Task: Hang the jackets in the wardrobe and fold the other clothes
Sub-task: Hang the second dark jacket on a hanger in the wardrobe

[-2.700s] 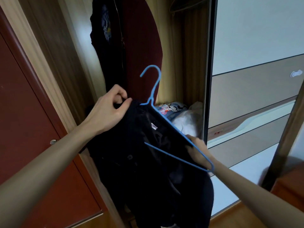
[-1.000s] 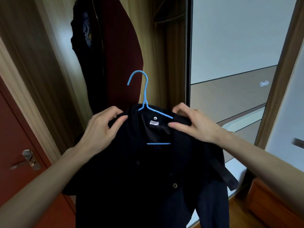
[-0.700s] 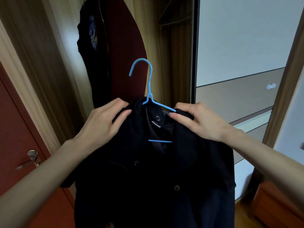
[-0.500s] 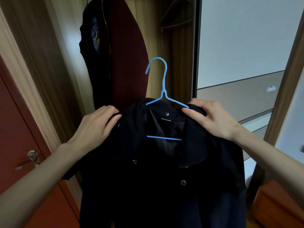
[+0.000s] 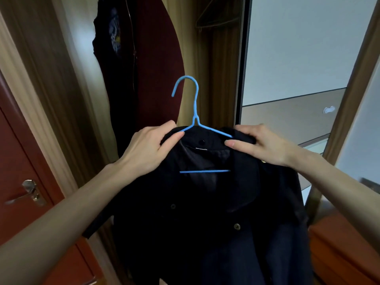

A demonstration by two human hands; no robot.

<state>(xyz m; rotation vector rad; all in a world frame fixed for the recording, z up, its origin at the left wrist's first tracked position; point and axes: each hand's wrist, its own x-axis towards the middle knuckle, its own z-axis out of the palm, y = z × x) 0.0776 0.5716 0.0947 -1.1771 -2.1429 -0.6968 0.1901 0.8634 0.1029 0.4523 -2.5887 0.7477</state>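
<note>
Your left hand (image 5: 147, 152) grips the left shoulder of the dark jacket (image 5: 205, 212): the fingers are curled over the top edge of the fabric and the thumb presses along the collar, its tip just beside the sloping arm of the blue hanger (image 5: 195, 112). Your right hand (image 5: 261, 146) grips the opposite shoulder in the same way, fingers folded over the top edge and thumb extended flat along the collar toward the centre. The jacket sits on the hanger, held up in front of the open wardrobe (image 5: 207, 58); the hanger's hook stands upright above the collar and its lower bar shows across the neck opening. Inside the wardrobe a dark garment (image 5: 115, 58) and a maroon garment (image 5: 158, 64) hang to the left. Compared with half a second ago, your left hand has moved up from the outer shoulder to the collar, and the hook now stands nearer the centre between your hands.
</note>
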